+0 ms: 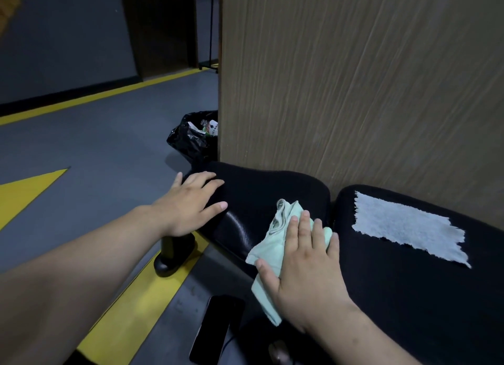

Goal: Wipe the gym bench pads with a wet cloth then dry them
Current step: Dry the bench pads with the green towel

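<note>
A black gym bench stands along a wooden panel, with a seat pad (261, 195) on the left and a longer back pad (409, 283) on the right. My right hand (305, 263) presses a crumpled pale green cloth (268, 253) flat against the near edge of the seat pad, fingers straight. My left hand (191, 201) rests with straight fingers on the left end of the seat pad. A torn white paper towel (403, 225) lies flat on the back pad.
A wooden panel (354, 78) rises right behind the bench. A black rubbish bag (191, 138) sits on the floor past the seat pad. A dark phone (215, 329) lies on the grey floor near the bench leg (174, 253). Yellow floor stripes (136, 304) run under the bench.
</note>
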